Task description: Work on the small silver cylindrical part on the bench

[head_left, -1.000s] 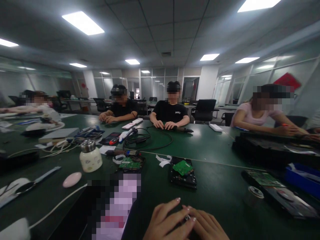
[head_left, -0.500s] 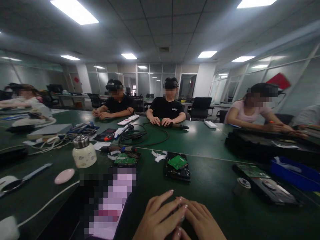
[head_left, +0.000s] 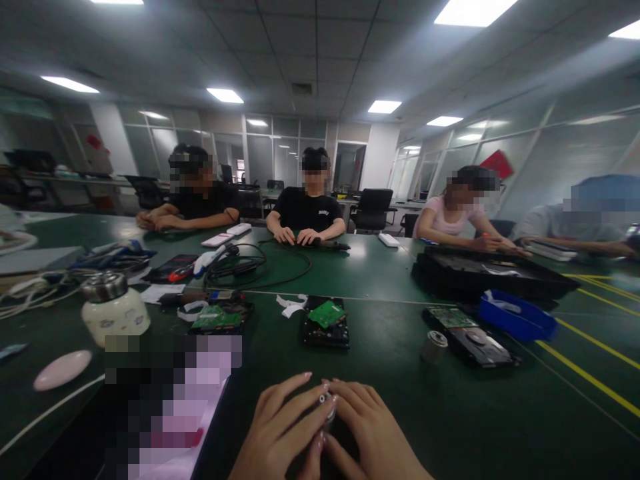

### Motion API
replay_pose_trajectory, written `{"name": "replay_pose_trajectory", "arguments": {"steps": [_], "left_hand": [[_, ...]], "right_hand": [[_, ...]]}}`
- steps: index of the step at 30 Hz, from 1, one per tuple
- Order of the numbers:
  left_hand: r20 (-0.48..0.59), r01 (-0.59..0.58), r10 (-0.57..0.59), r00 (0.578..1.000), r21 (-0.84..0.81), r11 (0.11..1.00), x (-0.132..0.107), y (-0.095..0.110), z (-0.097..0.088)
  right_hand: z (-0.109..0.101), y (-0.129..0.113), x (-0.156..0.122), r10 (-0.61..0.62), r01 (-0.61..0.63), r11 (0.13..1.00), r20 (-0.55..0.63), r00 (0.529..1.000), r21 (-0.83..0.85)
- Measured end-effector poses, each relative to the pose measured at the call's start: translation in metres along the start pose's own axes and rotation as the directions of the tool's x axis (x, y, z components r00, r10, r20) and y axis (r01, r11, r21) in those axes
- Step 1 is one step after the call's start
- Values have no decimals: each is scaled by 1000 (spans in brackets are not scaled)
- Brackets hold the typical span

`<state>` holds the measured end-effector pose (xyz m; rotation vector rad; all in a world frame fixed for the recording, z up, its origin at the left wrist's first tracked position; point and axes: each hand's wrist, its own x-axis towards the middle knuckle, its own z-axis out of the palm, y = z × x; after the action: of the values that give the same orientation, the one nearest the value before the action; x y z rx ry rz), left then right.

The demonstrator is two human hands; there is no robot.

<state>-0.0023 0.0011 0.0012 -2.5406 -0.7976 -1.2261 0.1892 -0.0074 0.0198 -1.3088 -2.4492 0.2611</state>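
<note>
Low in the middle of the head view, my left hand (head_left: 285, 427) and my right hand (head_left: 367, 427) meet fingertip to fingertip. Between them they grip a small silvery metal part (head_left: 329, 415), rounded and with a ring-like end; the fingers cover most of it, so its exact kind does not show. Straight beyond my hands lies a black hard drive (head_left: 325, 337) with a loose green circuit board (head_left: 326, 313) on top. To the right a metal cylinder (head_left: 434, 348) stands upright beside another opened hard drive (head_left: 483, 345).
Left of my hands is a tablet-like screen (head_left: 200, 407), partly blurred out, with a pink oval object (head_left: 63, 371) and a cream bottle (head_left: 115, 313) beyond. A blue bin (head_left: 520, 319) and a black tray (head_left: 490, 273) lie to the right. Several people sit across the table.
The view has turned to the right, so things on the table appear further left. Both hands stay together on the metal part, whose ringed end shows more plainly now.
</note>
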Motion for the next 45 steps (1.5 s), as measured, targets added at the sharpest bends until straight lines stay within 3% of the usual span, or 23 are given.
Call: {"name": "replay_pose_trajectory", "arguments": {"steps": [9,27,36,40,43,45], "left_hand": [[4,4,-4,1000,34,999,3,1,-1],[50,-43,39,998,78,996,4,1,2],[90,-12,14,996,-15,1000,4,0,0],[17,176,-176,984,-212,961,7,3,2],[-11,393,-417,909,-314,864,10,7,9],[6,483,-512,859,-346,805,12,9,12]], "right_hand": [[2,1,-2,38,-38,999,-13,999,36],[-3,0,1,-5,5,1000,20,1000,2],[2,2,0,26,-26,1000,39,999,2],[9,4,0,5,-4,999,-31,999,32],[15,5,2,-9,14,999,-124,992,39],[20,6,2,-27,33,999,-185,982,29]]}}
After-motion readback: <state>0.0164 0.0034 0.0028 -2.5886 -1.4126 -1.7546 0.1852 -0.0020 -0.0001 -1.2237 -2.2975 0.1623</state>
